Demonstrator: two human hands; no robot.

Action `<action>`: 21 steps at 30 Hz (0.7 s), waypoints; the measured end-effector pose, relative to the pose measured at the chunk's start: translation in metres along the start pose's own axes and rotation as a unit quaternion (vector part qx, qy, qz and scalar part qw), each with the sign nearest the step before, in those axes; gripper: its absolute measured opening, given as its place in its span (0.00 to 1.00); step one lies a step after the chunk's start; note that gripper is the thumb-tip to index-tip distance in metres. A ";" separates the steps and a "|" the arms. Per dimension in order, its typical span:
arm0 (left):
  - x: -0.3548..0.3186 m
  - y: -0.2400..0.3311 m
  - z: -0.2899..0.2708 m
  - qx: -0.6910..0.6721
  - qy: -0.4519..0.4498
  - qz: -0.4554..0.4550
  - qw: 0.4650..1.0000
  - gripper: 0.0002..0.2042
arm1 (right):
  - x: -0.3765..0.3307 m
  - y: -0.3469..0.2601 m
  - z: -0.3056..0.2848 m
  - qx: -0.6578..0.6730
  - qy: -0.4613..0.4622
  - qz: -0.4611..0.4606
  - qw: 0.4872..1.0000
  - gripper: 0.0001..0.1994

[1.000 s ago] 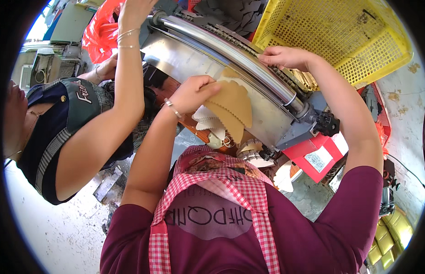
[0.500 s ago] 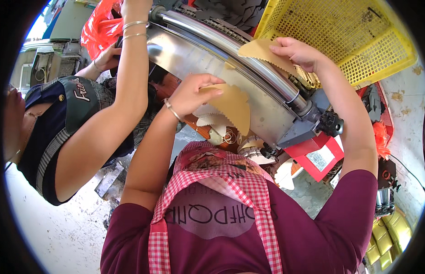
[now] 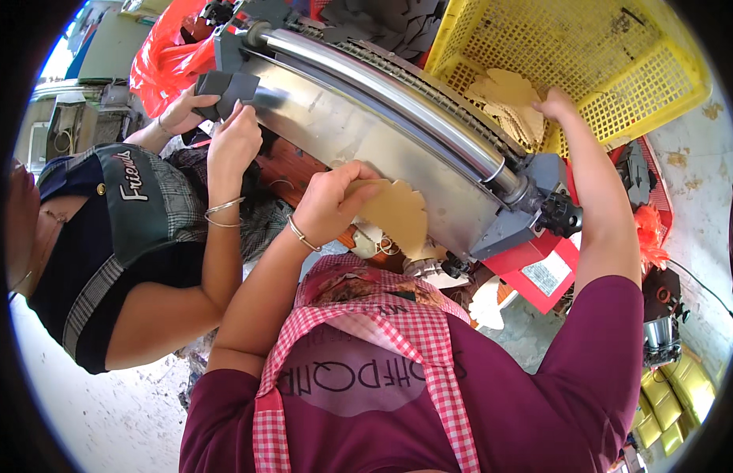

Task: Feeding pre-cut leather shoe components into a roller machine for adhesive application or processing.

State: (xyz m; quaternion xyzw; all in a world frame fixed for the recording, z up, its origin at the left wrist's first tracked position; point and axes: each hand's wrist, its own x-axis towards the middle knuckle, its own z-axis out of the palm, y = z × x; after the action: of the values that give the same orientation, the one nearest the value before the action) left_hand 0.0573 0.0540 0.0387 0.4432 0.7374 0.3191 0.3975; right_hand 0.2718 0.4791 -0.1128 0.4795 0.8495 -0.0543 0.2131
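My left hand (image 3: 333,201) is closed on a flat tan piece with a scalloped edge (image 3: 398,217), pinched between thumb and fingers in front of a metal roller machine (image 3: 366,138). My right arm reaches past the machine's right end. At the yellow plastic basket, my right hand (image 3: 554,105) has its fingertips closed at the edge of another tan scalloped piece (image 3: 502,85). That piece lies over a stack of similar tan pieces (image 3: 524,122) inside the basket.
The yellow basket (image 3: 666,118) stands behind the machine. Beside me on the left, a co-worker's hands (image 3: 232,138) hold dark grey pieces (image 3: 228,88) near a red plastic bag (image 3: 171,63). A black knob (image 3: 561,215) juts from the machine's right end, above a red box (image 3: 540,276).
My right hand has carried its tan piece from above the roller to the basket's stack. My left hand has come slightly down. The co-worker's near arm has lowered, and dark grey pieces now show.
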 end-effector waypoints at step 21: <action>-0.003 0.046 0.011 -0.216 0.228 0.126 0.941 0.13 | -0.291 -0.131 -0.150 0.368 0.101 -0.314 0.870 0.09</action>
State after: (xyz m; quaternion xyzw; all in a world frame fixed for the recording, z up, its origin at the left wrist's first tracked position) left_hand 0.0860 0.0709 0.0719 0.3510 0.6596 0.6111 0.2613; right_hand 0.2461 0.2231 0.1283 0.2340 0.8908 -0.3781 -0.0935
